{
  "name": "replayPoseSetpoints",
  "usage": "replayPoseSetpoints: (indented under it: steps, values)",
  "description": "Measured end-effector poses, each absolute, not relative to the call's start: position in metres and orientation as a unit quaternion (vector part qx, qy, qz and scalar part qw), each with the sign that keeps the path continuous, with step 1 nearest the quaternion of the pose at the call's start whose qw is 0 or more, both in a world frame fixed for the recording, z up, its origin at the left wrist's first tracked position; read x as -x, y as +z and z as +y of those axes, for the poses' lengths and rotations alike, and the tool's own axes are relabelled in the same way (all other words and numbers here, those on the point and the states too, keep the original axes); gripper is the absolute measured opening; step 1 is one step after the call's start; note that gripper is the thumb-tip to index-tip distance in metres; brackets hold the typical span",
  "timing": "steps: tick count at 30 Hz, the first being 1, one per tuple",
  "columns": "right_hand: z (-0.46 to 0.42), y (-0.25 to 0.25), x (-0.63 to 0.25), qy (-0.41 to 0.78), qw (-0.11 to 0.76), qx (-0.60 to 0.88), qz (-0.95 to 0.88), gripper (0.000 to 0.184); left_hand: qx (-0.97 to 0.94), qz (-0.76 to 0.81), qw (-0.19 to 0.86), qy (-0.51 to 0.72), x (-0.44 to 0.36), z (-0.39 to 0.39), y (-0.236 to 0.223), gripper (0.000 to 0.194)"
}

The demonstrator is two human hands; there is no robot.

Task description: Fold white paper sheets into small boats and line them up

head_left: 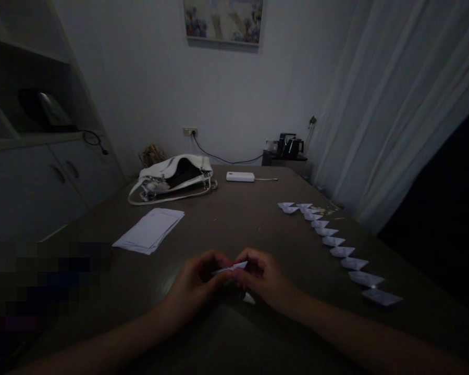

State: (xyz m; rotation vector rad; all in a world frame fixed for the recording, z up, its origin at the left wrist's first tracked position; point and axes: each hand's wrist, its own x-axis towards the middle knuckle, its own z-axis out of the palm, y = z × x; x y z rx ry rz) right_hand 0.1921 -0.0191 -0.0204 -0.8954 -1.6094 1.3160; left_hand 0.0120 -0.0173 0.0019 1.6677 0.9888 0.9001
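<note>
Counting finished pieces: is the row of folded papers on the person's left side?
No, the row of folded papers lies to the right of the right hand.

Your forearms come in from seven and five o'clock and meet at centre. Your left hand (193, 284) rests knuckles-up, fingers curled inward. Your right hand (263, 278) mirrors it — fingers bent, thumb tucked. Fingertips of both pinch together between them, wrists low and nearly flat.

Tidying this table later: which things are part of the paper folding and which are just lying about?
In use: folded paper in left hand and right hand; paper boats; sheets.
Lying about: bag; power bank; kettle.
</note>
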Motion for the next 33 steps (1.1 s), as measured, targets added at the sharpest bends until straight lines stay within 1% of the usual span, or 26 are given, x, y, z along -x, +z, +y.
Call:
replayPoseSetpoints:
  steps: [4, 7, 13, 18, 24, 27, 30, 33]
  values:
    - [-0.0208, -0.0168, -0.1905, 0.511, 0.429, 0.368, -0.648, 0.023, -0.677, 0.404, 0.481, 0.383, -0.0106, -0.0154, -0.0020, 0.022]
    - [-0.0205, -0.0148, -0.1904, 0.494, 0.412, 0.399, -0.654, 0.024, -0.665, 0.405, 0.496, 0.384, -0.0104, -0.0141, -0.0050, 0.023]
    - [-0.0202, -0.0140, -0.1915, 0.466, 0.398, 0.401, -0.681, 0.025, -0.656, 0.410, 0.528, 0.351, -0.0123, -0.0111, -0.0060, 0.031]
    - [-0.0213, -0.0139, -0.1922, 0.455, 0.414, 0.402, -0.678, 0.026, -0.704, 0.425, 0.495, 0.279, -0.0116, -0.0128, -0.0008, 0.034]
    - [-0.0226, -0.0138, -0.1926, 0.427, 0.414, 0.409, -0.692, 0.026, -0.710, 0.421, 0.485, 0.288, -0.0104, -0.0156, 0.0006, 0.036]
    - [-0.0219, -0.0155, -0.1923, 0.444, 0.406, 0.408, -0.687, 0.027, -0.710, 0.422, 0.483, 0.289, -0.0101, -0.0157, 0.0013, 0.039]
    - [-0.0209, -0.0173, -0.1921, 0.485, 0.382, 0.375, -0.691, 0.031, -0.707, 0.417, 0.494, 0.286, -0.0100, -0.0154, 0.0020, 0.039]
    - [-0.0213, -0.0173, -0.1922, 0.497, 0.372, 0.347, -0.702, 0.035, -0.705, 0.412, 0.503, 0.283, -0.0101, -0.0157, 0.0026, 0.039]
